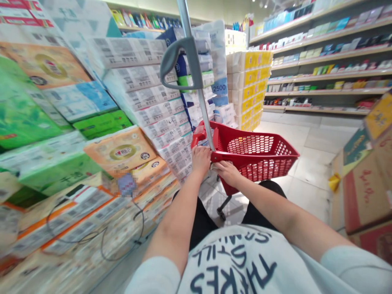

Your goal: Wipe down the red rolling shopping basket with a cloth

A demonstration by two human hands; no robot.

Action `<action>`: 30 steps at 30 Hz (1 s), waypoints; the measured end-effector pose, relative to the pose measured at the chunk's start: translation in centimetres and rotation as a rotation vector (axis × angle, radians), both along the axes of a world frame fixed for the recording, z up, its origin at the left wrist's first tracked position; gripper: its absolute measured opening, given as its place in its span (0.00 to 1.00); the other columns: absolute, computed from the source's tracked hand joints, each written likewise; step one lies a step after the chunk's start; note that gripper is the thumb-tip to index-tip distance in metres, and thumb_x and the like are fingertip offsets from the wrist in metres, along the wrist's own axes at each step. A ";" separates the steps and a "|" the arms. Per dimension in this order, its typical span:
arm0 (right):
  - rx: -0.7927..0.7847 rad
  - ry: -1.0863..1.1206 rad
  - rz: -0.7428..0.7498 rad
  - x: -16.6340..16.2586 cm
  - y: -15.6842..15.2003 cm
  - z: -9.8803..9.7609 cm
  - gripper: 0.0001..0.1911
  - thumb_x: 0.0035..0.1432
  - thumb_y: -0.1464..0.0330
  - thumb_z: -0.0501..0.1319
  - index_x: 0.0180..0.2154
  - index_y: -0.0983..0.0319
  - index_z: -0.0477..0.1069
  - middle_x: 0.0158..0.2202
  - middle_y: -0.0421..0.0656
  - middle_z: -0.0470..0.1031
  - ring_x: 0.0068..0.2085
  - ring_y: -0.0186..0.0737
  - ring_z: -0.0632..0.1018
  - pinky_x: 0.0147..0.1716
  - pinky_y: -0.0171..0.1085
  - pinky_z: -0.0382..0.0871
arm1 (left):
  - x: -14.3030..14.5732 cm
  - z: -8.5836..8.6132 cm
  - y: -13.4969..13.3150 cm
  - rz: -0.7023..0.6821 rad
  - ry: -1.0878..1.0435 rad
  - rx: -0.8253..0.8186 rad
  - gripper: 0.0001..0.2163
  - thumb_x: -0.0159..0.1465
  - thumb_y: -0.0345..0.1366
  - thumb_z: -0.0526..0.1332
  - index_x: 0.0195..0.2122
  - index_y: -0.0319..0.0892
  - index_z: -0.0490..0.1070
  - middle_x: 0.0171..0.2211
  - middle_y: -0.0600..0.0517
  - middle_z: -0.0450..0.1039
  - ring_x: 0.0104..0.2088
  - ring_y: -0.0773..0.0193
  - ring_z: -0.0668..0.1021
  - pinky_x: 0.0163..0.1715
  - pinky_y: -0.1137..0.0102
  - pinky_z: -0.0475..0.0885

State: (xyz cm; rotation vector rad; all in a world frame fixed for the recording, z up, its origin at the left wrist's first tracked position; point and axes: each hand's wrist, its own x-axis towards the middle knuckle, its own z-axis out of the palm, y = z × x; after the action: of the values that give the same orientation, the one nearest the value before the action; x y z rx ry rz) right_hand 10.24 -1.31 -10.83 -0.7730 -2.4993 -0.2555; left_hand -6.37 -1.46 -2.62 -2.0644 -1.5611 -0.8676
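A red plastic shopping basket on wheels point(260, 153) stands on the tiled floor in front of me. Its grey telescopic handle point(191, 61) rises up the middle of the view. My left hand point(200, 160) is closed on the basket's near rim at the foot of the handle pole. My right hand point(226, 171) grips the same rim just to the right, fingers curled under it. The inside of the basket that shows holds nothing.
Stacked tissue and paper packs point(92, 134) fill the left side, close to my left arm. Yellow packs point(251, 90) stand behind the basket. Shelves of goods point(330, 53) run along the right, with cardboard boxes point(364, 183) at the near right. A black cable point(101, 237) lies over the lower left packs.
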 end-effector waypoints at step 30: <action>-0.101 -0.219 -0.077 0.4 -0.9 -6.7 0.13 0.64 0.72 0.52 0.39 0.61 0.77 0.48 0.48 0.72 0.47 0.45 0.68 0.46 0.44 0.63 | 0.0 -0.2 -0.1 0.027 0.023 0.001 0.09 0.67 0.37 0.52 0.40 0.47 0.71 0.42 0.49 0.74 0.50 0.53 0.70 0.59 0.54 0.54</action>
State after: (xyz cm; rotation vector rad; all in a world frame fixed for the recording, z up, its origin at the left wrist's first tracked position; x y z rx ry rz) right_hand 10.60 -2.17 -17.56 -0.9280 -2.7077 -0.2547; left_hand -6.41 -1.59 -2.79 -2.0410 -1.5725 -0.8312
